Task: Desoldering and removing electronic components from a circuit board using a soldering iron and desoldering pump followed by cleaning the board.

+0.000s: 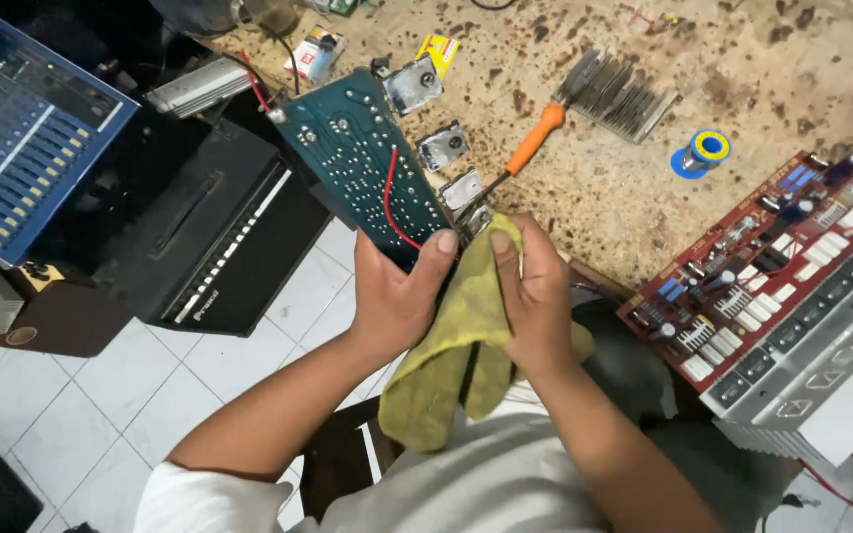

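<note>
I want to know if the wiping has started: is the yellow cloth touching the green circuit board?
Touching. The head view shows the yellow cloth, pinched by the right hand, pressed against the lower end of the green circuit board.

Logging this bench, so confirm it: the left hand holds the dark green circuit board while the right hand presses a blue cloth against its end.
The cloth is wrong. The head view shows the left hand holding the dark green circuit board while the right hand presses a yellow-green cloth, not blue.

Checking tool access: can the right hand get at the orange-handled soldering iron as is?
Probably yes, but not free-handed. The right hand is holding the yellow cloth. The soldering iron lies uncovered on the bench just beyond it, nothing between them.
</note>
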